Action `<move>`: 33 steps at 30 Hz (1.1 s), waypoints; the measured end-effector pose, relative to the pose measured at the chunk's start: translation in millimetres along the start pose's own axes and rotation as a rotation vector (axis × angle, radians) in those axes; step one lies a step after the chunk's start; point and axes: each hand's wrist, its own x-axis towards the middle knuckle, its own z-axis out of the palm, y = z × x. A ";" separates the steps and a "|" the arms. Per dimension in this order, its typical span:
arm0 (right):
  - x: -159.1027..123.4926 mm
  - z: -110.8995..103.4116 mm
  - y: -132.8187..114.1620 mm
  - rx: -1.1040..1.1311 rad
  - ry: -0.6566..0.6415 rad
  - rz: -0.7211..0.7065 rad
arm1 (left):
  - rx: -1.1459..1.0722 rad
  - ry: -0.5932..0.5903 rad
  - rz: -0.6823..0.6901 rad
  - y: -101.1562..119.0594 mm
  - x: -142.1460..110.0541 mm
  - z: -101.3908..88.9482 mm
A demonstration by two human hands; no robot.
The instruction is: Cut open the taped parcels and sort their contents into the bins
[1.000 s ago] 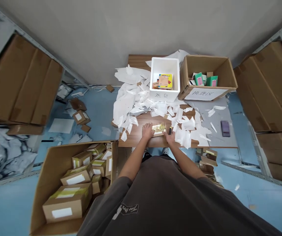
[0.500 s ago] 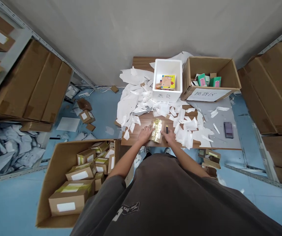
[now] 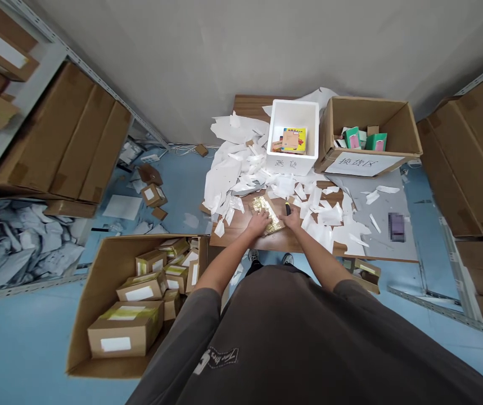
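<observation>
A small cardboard box (image 3: 273,216) with shiny yellowish tape lies tilted on the wooden table (image 3: 238,225). My left hand (image 3: 259,223) is on its left side, fingers over the taped top, holding it against the table. Closed around a black and yellow utility knife (image 3: 288,208), my right hand (image 3: 293,218) is at the box's right edge. The knife's blade cannot be made out. Torn white paper scraps (image 3: 329,216) lie just right of my right hand.
Behind the box stand a white foam box (image 3: 292,165) holding small boxes and a labelled carton (image 3: 370,164). A large carton (image 3: 81,315) of taped parcels is at my left. Shelves with brown cartons (image 3: 62,135) flank both sides. A pixelated purple item (image 3: 397,226) lies on the right.
The small box has turned, its far end swinging left. My left hand has moved from its left edge onto its top. My right hand, with the knife, has stayed on its right side.
</observation>
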 end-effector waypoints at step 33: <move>-51.4 -68.0 24.1 -0.397 -0.719 -0.153 | -0.137 0.080 -0.210 27.1 -10.0 12.0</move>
